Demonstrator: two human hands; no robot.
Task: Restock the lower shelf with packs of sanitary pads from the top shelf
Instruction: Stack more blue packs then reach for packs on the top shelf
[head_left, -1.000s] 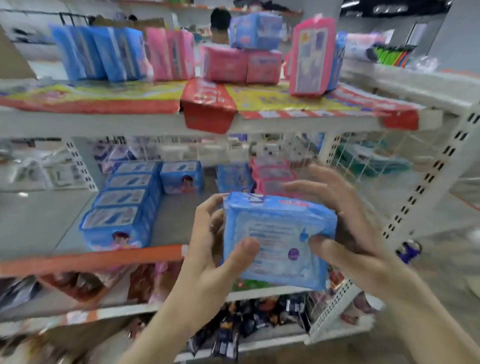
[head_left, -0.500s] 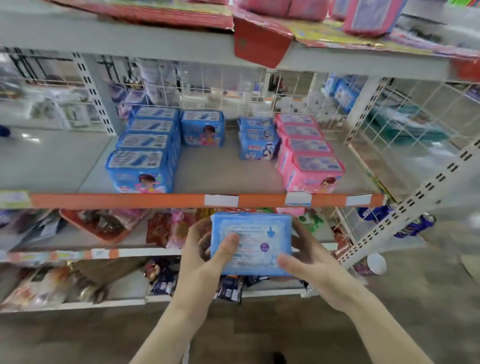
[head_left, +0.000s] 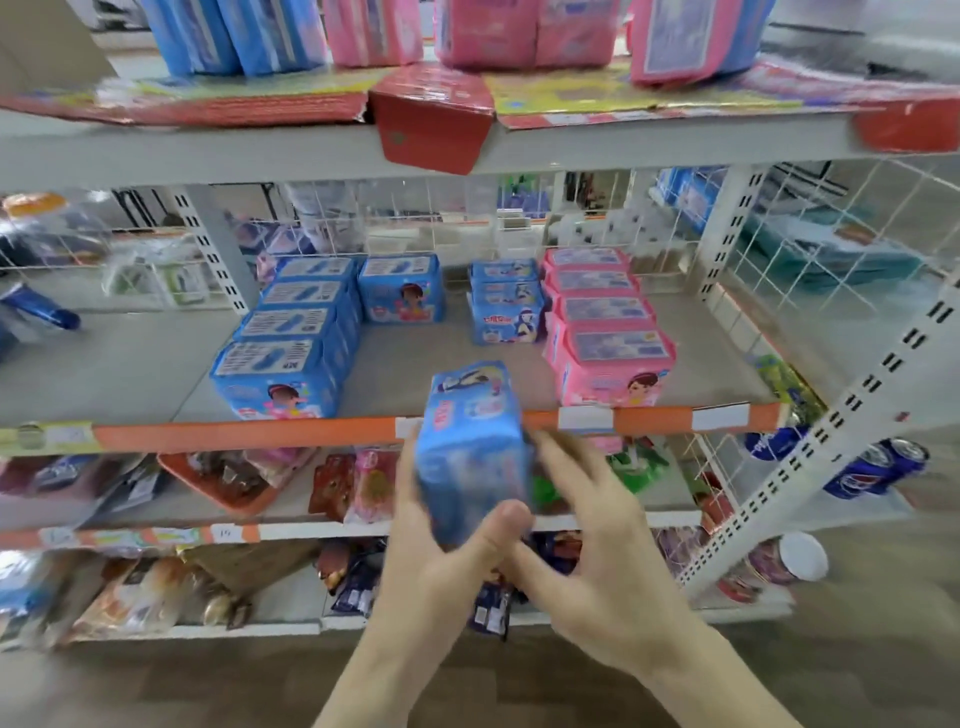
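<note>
A grey metal store rack fills the view, with white wire mesh at its back and side and a brown floor below. The lower shelf (head_left: 395, 374) has a grey deck and an orange price strip along its front edge with white blank-looking tags. On it stand a row of blue packs (head_left: 291, 338) at the left, a short row of smaller blue packs (head_left: 506, 306) in the middle and a row of pink packs (head_left: 602, 332) at the right; their printing shows cartoon faces, but the lettering is too small to read. The top shelf (head_left: 208, 150) carries more blue and pink packs on red and yellow flattened cardboard. Blue Pepsi cans (head_left: 878, 467) lie at the right.

The blue pack of pads (head_left: 470, 457) is held just in front of the orange strip, blurred. The left hand (head_left: 457, 561) has its grip clenched round the pack, thumb across its bottom. The right hand (head_left: 597, 540) has a released grip, fingers spread beside the pack.
</note>
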